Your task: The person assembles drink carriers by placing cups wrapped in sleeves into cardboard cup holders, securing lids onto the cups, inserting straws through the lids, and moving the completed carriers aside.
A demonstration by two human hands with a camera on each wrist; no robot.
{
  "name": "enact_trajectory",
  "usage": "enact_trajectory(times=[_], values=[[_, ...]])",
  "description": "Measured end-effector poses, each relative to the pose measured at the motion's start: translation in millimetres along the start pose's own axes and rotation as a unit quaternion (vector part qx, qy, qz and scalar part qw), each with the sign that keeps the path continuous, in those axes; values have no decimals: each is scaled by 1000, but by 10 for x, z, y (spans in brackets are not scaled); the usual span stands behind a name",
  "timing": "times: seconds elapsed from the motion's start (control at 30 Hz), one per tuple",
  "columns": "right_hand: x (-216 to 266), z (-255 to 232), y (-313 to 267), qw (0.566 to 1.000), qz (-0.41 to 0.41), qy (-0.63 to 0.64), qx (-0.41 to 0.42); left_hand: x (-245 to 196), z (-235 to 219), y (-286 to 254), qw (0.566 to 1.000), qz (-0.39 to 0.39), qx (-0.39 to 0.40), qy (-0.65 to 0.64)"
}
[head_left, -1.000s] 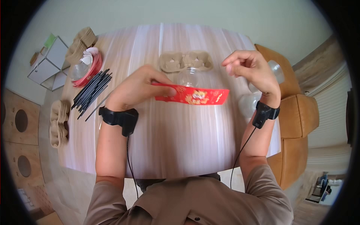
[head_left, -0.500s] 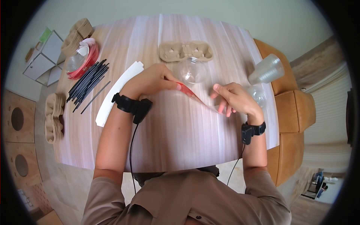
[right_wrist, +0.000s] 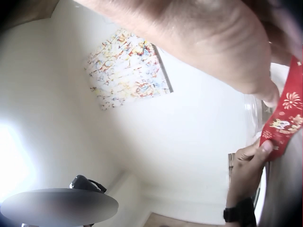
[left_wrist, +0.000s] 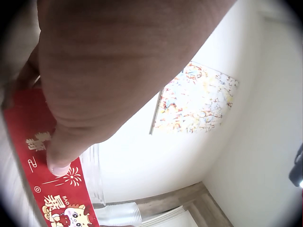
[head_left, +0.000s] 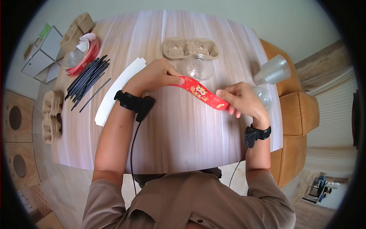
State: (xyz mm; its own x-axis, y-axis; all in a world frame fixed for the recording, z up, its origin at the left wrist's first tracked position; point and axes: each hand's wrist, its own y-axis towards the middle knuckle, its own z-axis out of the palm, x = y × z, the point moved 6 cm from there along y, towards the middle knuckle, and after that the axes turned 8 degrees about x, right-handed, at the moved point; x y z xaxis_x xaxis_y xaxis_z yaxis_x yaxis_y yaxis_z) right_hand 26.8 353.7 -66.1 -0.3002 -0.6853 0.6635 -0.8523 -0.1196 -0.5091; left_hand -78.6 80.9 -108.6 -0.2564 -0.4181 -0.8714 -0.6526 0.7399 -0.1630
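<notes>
A red paper strip (head_left: pixel 202 93) with gold print and a cartoon figure stretches between the two hands, sagging in a gentle S-curve over the table. Its left end is pinched by my left hand (head_left: pixel 155 76), the thumb lying on the printed face in the left wrist view. My right hand (head_left: pixel 243 100) grips the opposite end, thumb on top and fingers beneath. Just beyond the strip stands a clear plastic cup (head_left: pixel 198 68), in front of a brown molded-pulp cup carrier (head_left: pixel 190 48). A long white curved strip (head_left: pixel 119 91) lies beside my left forearm.
At the left lie a bundle of black straws (head_left: pixel 87 82), one separate straw (head_left: pixel 95 94) and a stack of red strips (head_left: pixel 89 61). Pulp carriers are stacked at the far left (head_left: pixel 78 32) and left edge (head_left: pixel 52 116). Nested clear cups (head_left: pixel 272 70) lie at the right edge.
My right hand has come down from the upper right and taken hold of the strip's free end. The strip, held by the left hand alone before, now bends. The white strip has come into view.
</notes>
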Motion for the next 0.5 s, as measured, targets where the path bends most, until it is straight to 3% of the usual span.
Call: enact_trajectory(times=[0.17, 0.27, 0.5], values=[[8, -196, -14, 989, -55, -72, -118, 2, 1, 5, 1000, -1, -26, -9], [-26, -303, 146, 984, -55, -45, -162, 30, 21, 42, 1000, 6, -14, 20], [275, -491, 547, 968, -66, -136, -200, -93, 106, 101, 992, 81, -60, 75]])
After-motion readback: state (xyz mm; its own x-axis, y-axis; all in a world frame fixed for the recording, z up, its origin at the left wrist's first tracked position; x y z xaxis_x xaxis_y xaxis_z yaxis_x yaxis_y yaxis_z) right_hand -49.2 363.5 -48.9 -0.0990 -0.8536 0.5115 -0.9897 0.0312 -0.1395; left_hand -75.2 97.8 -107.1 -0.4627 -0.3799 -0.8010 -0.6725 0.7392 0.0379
